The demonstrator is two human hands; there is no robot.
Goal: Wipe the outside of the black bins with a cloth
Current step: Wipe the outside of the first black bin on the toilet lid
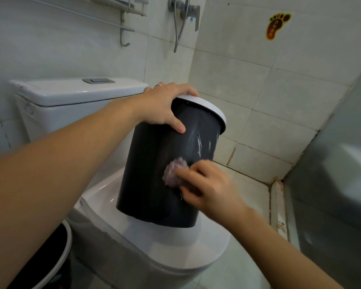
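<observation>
A small home bathroom, shown by the white toilet (pixel 146 236) with its cistern (pixel 75 94), the tiled walls (pixel 248 84), and a shower valve (pixel 186 9) beside a towel rack (pixel 121 19).

A bin (pixel 154 176) stands on the closed toilet lid (pixel 175 236), tilted so its top leans away and to the right. Behind it and to the left sits the cistern (pixel 71 94), with a flush button (pixel 98 80) on top. The left hand (pixel 165 105) rests over the bin's upper rim (pixel 208 107), thumb on the near wall. The right hand (pixel 208 186) presses a cloth (pixel 174 172) against the bin's near side, lower down. A second bin (pixel 56 257) stands on the floor left of the toilet, at the lower left edge. On the wall behind, a rack (pixel 125 21) hangs above the cistern, a shower valve (pixel 186 11) to its right, and a sticker (pixel 277 26) further right.
</observation>
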